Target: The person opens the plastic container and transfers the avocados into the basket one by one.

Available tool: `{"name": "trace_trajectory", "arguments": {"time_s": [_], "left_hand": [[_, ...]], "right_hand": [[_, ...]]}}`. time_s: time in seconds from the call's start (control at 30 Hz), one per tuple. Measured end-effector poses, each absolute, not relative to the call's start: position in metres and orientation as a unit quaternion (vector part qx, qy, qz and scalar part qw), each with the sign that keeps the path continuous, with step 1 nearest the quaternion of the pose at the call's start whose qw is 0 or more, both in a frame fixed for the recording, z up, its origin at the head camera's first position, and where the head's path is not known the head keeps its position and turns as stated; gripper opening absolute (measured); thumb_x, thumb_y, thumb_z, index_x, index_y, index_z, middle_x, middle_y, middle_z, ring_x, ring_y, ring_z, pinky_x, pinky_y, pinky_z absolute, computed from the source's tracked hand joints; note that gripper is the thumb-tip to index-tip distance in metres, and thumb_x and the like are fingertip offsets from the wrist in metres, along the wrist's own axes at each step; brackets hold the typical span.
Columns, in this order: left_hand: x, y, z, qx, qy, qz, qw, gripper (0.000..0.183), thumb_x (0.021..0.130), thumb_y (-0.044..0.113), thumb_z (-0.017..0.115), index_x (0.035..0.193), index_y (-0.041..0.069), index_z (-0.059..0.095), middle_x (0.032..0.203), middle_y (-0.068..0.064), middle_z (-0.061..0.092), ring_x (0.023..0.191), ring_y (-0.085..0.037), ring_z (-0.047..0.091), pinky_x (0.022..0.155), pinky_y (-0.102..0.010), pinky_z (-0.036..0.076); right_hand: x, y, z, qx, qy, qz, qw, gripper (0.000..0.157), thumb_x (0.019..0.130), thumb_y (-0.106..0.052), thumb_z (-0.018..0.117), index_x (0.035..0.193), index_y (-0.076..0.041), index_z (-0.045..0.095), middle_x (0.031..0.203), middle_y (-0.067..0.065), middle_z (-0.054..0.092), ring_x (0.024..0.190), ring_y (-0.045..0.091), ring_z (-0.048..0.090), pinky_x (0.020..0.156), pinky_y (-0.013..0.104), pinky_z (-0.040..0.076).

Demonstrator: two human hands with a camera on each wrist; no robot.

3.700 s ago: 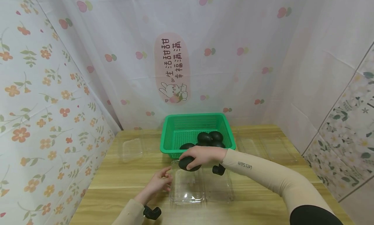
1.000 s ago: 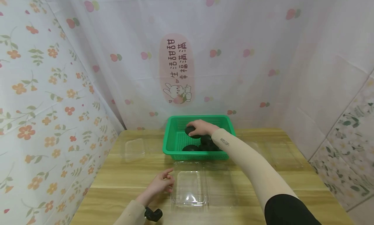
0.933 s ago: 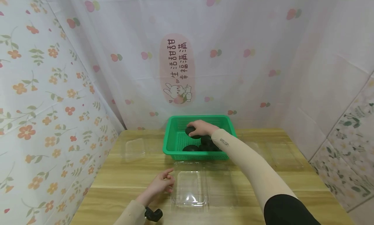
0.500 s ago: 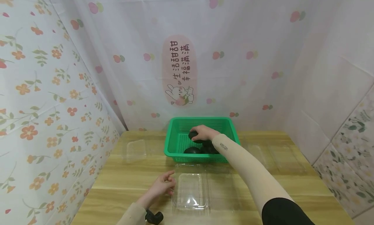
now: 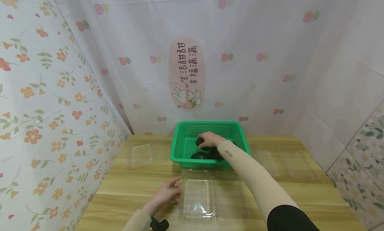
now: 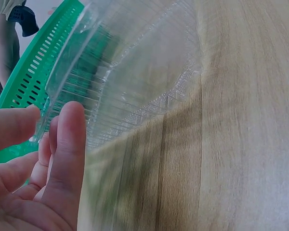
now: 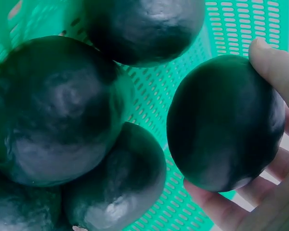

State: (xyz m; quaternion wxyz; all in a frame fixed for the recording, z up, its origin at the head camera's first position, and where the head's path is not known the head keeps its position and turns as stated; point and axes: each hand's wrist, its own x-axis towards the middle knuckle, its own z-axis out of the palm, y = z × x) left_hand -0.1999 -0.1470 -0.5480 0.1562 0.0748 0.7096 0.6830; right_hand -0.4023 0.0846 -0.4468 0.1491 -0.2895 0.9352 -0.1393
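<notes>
My right hand (image 5: 211,139) grips a dark, oval avocado (image 7: 224,125) inside the green plastic basket (image 5: 207,161), thumb on one side and fingers round the other. Several more avocados (image 7: 58,110) lie heaped beside it in the right wrist view. In front of the basket, an open clear plastic clamshell box (image 5: 195,195) lies flat, its lid spread to the right; no fruit shows in it. My left hand (image 5: 167,193) lies at the box's left rim with loosely bent fingers and holds nothing. Whether its fingertips touch the rim, I cannot tell.
Another clear plastic box (image 5: 141,155) stands at the table's back left, and more clear packaging (image 5: 270,162) lies at the back right. The wooden table (image 5: 114,187) meets a patterned curtain (image 5: 144,71) behind. A black wrist camera (image 5: 159,225) sits below my left hand.
Earlier my right hand held an avocado over the clear box; it then went to the basket with one in its grasp. Over the last second it sinks slightly lower there. The left hand stays put.
</notes>
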Motion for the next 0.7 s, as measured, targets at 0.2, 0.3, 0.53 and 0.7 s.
{"name": "trace_trajectory", "arguments": {"time_s": [0.2, 0.3, 0.53, 0.7], "left_hand": [[-0.1987, -0.1461, -0.5455, 0.074, 0.710, 0.683, 0.155, 0.058, 0.092, -0.005, 0.056, 0.142, -0.017, 0.027, 0.093, -0.008, 0.050, 0.076, -0.016, 0.056, 0.059, -0.024, 0.056], [-0.1984, -0.1458, -0.5443, 0.074, 0.711, 0.682, 0.155, 0.059, 0.093, -0.004, 0.056, 0.142, -0.017, 0.027, 0.093, -0.008, 0.050, 0.076, -0.015, 0.056, 0.059, -0.025, 0.056], [-0.1998, -0.1461, -0.5450, 0.075, 0.716, 0.677, 0.156, 0.058, 0.094, -0.002, 0.056, 0.142, -0.016, 0.028, 0.093, -0.008, 0.050, 0.073, -0.015, 0.055, 0.060, -0.026, 0.056], [-0.2005, -0.1466, -0.5468, 0.075, 0.720, 0.671, 0.157, 0.057, 0.094, -0.002, 0.056, 0.143, -0.015, 0.028, 0.092, -0.008, 0.050, 0.073, -0.014, 0.056, 0.060, -0.026, 0.056]], "right_hand": [[-0.4041, 0.0838, -0.4525, -0.278, 0.938, -0.135, 0.156, 0.052, 0.093, -0.028, 0.066, 0.139, -0.008, 0.051, 0.135, 0.013, 0.053, 0.121, 0.030, 0.051, 0.096, 0.046, 0.046], [-0.4042, 0.0839, -0.4535, -0.272, 0.939, -0.130, 0.163, 0.053, 0.093, -0.028, 0.066, 0.140, -0.007, 0.051, 0.135, 0.013, 0.053, 0.119, 0.029, 0.052, 0.095, 0.046, 0.046], [-0.4026, 0.0846, -0.4526, -0.263, 0.943, -0.103, 0.178, 0.051, 0.093, -0.029, 0.066, 0.138, -0.007, 0.053, 0.137, 0.014, 0.051, 0.125, 0.031, 0.048, 0.099, 0.048, 0.044], [-0.4022, 0.0851, -0.4523, -0.257, 0.943, -0.105, 0.186, 0.052, 0.094, -0.029, 0.065, 0.140, -0.007, 0.051, 0.140, 0.015, 0.049, 0.128, 0.033, 0.045, 0.101, 0.050, 0.042]]}}
